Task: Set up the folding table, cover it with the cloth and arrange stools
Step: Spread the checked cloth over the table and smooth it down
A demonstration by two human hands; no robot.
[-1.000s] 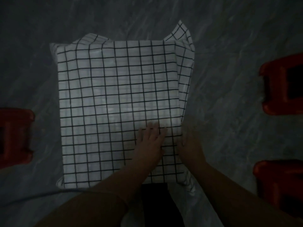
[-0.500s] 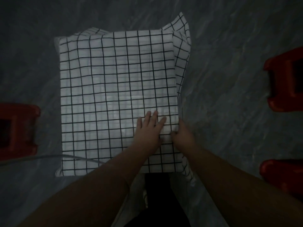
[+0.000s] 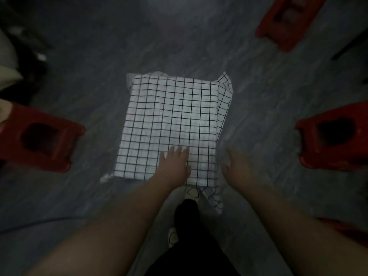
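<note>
A white cloth with a black grid [image 3: 169,124] covers the small folding table completely; its corners hang down at the far right and near right. My left hand [image 3: 175,162] lies flat on the cloth near the table's front right, fingers spread. My right hand [image 3: 236,166] hovers just off the table's right edge, fingers loosely apart, holding nothing. A red stool [image 3: 37,140] stands to the left, another red stool [image 3: 330,138] to the right, and a third red stool [image 3: 286,18] at the far right.
The floor is dark grey marbled tile [image 3: 99,76], dimly lit. A fourth red stool edge [image 3: 342,228] shows behind my right forearm. Pale and dark objects [image 3: 12,62] sit at the far left. My dark-clothed leg and patterned slippers [image 3: 192,193] are below the table's near edge.
The camera has risen, so the table looks smaller and more stools show. My right hand has let go of the cloth's right edge and moved off to the right. My left hand stays flat on the cloth.
</note>
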